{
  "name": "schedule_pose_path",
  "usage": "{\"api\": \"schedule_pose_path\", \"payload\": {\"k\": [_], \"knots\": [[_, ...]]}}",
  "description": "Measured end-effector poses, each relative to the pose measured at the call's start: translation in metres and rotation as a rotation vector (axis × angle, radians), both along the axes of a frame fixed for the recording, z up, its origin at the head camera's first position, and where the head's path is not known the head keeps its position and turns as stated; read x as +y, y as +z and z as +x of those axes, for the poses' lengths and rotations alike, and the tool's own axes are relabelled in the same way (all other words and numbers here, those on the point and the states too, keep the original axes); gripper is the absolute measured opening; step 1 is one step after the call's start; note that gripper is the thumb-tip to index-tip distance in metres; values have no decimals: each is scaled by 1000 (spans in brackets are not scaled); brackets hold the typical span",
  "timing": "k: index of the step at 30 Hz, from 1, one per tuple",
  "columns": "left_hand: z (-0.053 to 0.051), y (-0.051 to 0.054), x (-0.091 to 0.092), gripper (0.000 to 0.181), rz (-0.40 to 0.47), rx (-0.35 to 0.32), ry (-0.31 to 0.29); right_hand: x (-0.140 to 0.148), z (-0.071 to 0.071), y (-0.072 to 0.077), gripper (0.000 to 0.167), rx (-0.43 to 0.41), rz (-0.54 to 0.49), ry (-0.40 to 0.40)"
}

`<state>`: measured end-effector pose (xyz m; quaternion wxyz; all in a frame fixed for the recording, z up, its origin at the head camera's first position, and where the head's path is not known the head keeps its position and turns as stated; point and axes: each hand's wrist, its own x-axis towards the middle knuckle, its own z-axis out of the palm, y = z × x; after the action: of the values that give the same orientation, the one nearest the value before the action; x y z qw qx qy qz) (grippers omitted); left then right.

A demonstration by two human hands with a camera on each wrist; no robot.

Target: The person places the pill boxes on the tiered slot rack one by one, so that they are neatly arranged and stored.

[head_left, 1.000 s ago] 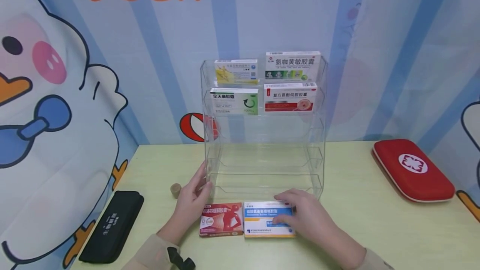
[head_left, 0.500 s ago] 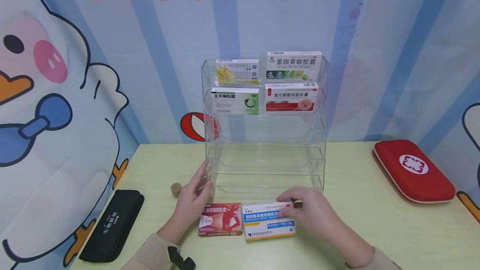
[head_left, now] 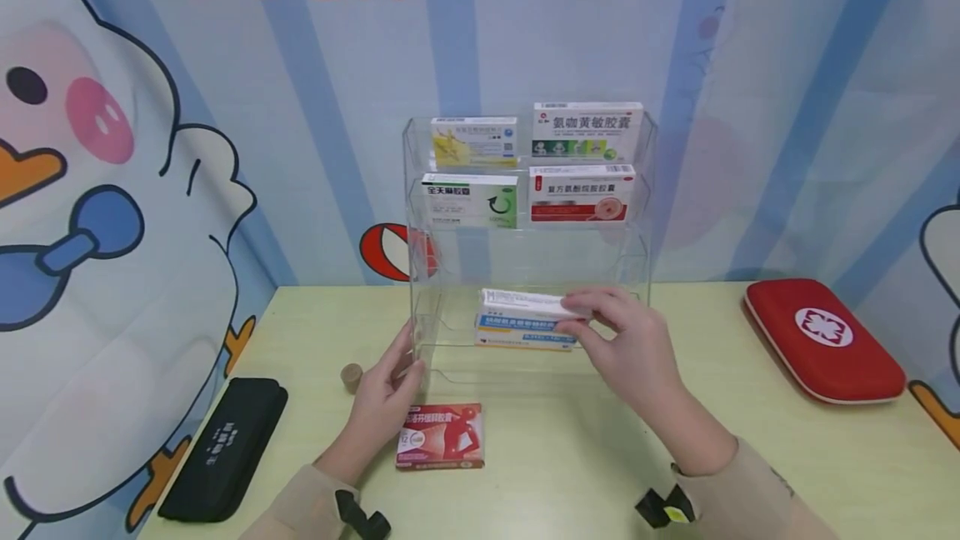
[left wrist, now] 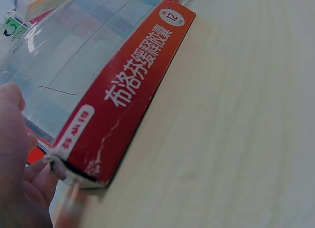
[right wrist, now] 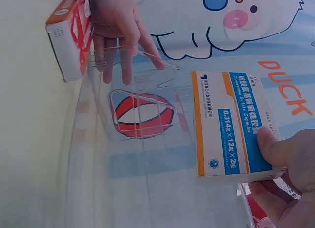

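Observation:
A white, blue and orange medicine box (head_left: 517, 330) is pinched at its right end between the thumb and fingers of my right hand (head_left: 633, 344). It is raised in front of the lower tiers of a clear acrylic display rack (head_left: 525, 261); whether it touches the rack cannot be told. My left hand (head_left: 386, 390) rests against the rack's lower left side, its fingers fairly straight in the right wrist view. Just in front of the rack, a red medicine box (head_left: 441, 437) lies on the table beside that hand, its end panel (left wrist: 123, 95) close in the left wrist view.
In the rack's upper tiers stand a yellow-white box (head_left: 474, 142), a green-banded box (head_left: 587, 132), a white-green box (head_left: 469, 201) and a red-white box (head_left: 582, 194). A black case (head_left: 223, 450) and small brown cylinder (head_left: 351, 377) lie left, a red case (head_left: 825, 340) right.
My right hand has lifted the blue-and-white medicine box off the table, up and forward to the rack's lower tiers. The left hand and red medicine box have hardly moved.

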<state>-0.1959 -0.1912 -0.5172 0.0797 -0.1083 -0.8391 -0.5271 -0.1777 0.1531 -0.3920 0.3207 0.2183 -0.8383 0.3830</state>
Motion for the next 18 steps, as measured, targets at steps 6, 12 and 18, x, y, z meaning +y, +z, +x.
{"api": "schedule_pose_path", "payload": {"k": [6, 12, 18], "knots": [[0, 2, 1, 72, -4, -9, 6, -13, -28, 23, 28, 132, -9, -44], [0, 3, 1, 73, -5, -5, 11, -31, -52, 37, 31, 176, -42, -48], [2, 4, 1, 72, 4, -6, 2, -45, -69, 37, 29, 151, 14, -55]]}}
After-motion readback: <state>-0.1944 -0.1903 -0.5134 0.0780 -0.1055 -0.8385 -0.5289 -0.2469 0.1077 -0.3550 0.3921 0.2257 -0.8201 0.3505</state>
